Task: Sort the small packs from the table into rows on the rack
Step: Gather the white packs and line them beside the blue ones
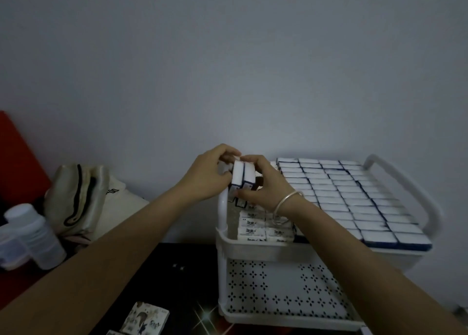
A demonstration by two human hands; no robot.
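Here packs (pixel 241 176) sit pinched between left hand (pixel 206 176) and right hand (pixel 266 185) (upright).

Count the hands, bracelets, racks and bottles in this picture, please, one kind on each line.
Hands: 2, the left hand and the right hand, both holding packs
Bracelet: 1
Rack: 1
Bottle: 1
Total: 5
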